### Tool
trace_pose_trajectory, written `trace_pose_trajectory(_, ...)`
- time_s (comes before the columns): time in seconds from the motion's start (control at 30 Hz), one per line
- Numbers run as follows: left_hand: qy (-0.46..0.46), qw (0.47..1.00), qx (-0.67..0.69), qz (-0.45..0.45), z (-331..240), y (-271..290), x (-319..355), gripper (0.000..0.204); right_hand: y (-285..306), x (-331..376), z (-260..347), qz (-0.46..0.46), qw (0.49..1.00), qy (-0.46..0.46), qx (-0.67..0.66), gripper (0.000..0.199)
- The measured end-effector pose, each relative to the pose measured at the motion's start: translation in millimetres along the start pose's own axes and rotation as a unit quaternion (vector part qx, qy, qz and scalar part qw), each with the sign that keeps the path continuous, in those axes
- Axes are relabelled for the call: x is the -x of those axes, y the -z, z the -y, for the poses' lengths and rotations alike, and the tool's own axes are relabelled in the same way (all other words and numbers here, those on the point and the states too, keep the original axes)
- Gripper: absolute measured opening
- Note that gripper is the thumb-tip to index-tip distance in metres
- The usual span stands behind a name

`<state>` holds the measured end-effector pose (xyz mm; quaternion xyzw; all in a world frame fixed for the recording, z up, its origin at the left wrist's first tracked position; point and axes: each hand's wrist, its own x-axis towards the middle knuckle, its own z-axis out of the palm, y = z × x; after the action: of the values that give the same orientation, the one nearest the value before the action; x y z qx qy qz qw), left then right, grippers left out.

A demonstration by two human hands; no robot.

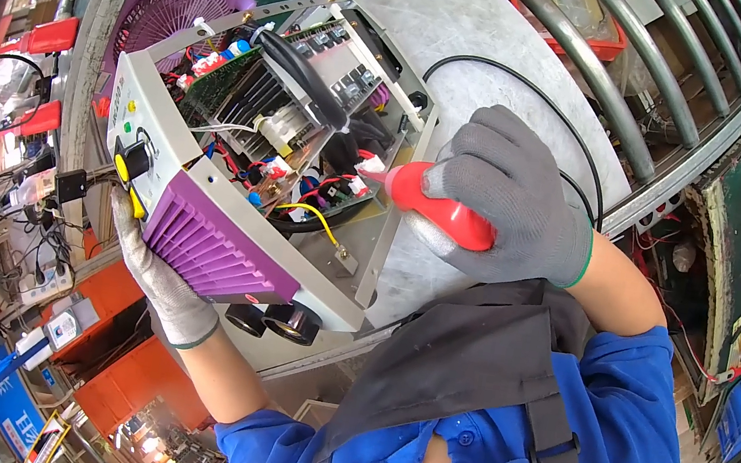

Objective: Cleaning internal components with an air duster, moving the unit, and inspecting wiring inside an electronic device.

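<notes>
An opened machine case (366, 260), which looks like a welding machine, stands tilted on the bench with its cover off. Boards, wires, black cables and white connectors (371, 166) show inside. Its light front panel carries a purple grille (215, 247), a yellow-and-black knob (132, 162) and round black sockets (292, 320). My left hand (157, 281), in a pale glove, grips the front panel's edge beside the grille; its fingertips are partly hidden. In a grey glove, my right hand (515, 196) wraps around a red bottle (445, 214) whose tapered tip points at a white connector inside.
Beneath the case is a pale, scuffed worktop (465, 16). A black cable (543, 99) loops across it to the right. Metal rollers (615, 100) run along the far right. A purple round fan grille (173, 15) stands behind the case. Orange bins (142, 380) sit at lower left.
</notes>
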<state>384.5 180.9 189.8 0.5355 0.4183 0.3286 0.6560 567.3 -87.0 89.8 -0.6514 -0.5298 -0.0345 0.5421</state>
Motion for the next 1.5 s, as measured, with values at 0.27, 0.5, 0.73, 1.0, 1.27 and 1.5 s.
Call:
trace_pose_trajectory(0.27, -0.013, 1.000, -0.011, 0.004, 0.5, -3.8, 1.5, 0.050, -0.7, -0.4, 2.5, -0.011, 1.000, -0.001, -0.005, 0.042)
trace_pose_trajectory(0.5, 0.022, 0.998, -0.005, 0.061, -3.2, -5.7, 4.2, 0.050, -9.7, -6.6, 3.0, -0.018, 0.999, 0.024, 0.017, 0.043)
trace_pose_trajectory(0.73, -0.018, 0.998, -0.012, 0.053, 0.0, 8.9, -3.9, 0.049, -0.5, -2.9, 5.9, 0.007, 1.000, 0.015, 0.008, 0.045)
trace_pose_trajectory(1.0, 0.017, 0.998, 0.005, 0.059, -0.2, 4.9, -2.2, 0.049, 6.4, -1.9, 5.4, 0.001, 1.000, -0.007, 0.015, 0.043)
trace_pose_trajectory(1.27, -0.032, 0.999, -0.008, 0.035, 2.5, 0.2, -0.8, 0.046, 7.1, -0.3, 8.3, -0.013, 1.000, -0.012, 0.006, 0.036)
trace_pose_trajectory(1.5, -0.016, 0.999, 0.001, 0.042, 1.6, 0.5, -0.7, 0.047, 4.1, 3.2, 9.1, -0.050, 0.998, -0.021, 0.019, 0.035)
